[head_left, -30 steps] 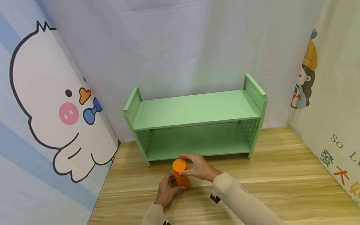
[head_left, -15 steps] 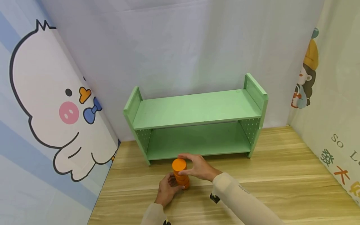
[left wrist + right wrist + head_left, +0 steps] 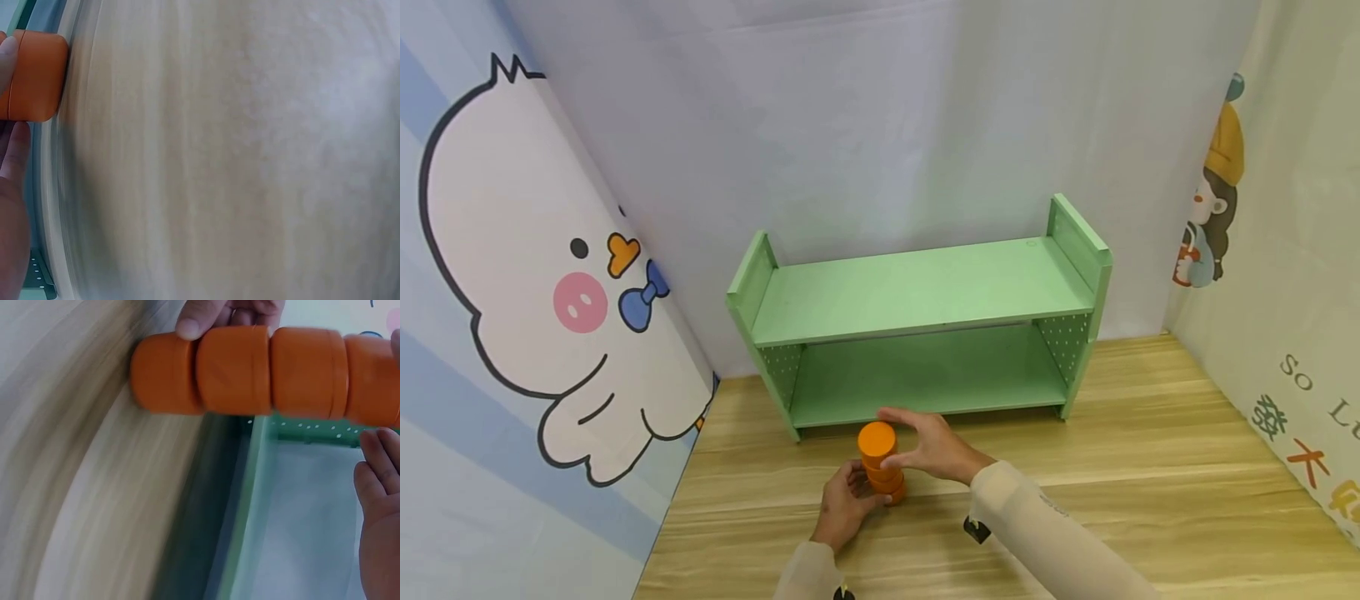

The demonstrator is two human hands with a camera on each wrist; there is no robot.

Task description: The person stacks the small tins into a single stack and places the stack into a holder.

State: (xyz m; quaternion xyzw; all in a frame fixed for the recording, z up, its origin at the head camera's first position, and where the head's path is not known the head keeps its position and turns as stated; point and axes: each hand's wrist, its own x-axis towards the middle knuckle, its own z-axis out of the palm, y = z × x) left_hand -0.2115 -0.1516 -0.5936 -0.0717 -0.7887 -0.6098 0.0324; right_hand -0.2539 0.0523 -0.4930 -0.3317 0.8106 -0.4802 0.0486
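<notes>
Several orange round jars (image 3: 886,479), each with a seam like a lid's, stand in one upright stack on the wooden table. My left hand (image 3: 842,507) holds the lower part of the stack. In the right wrist view its thumb (image 3: 190,325) presses near the joint between the two lowest jars. My right hand (image 3: 934,450) stands around the top jar (image 3: 877,438), thumb in front and fingers behind. Its straight fingers (image 3: 378,462) look just apart from that jar's side. The left wrist view shows the bottom jar (image 3: 40,75) between thumb and finger.
A green two-tier shelf (image 3: 925,292) stands just behind the stack, its lower tier (image 3: 925,375) close to the right hand's fingers. A pale curtain (image 3: 880,125) hangs behind it. Printed cloths flank the wooden table (image 3: 1150,467).
My right hand has loosened and shifted slightly to the right from the top jar. The left hand and the stack hold still. The head view has drifted a little.
</notes>
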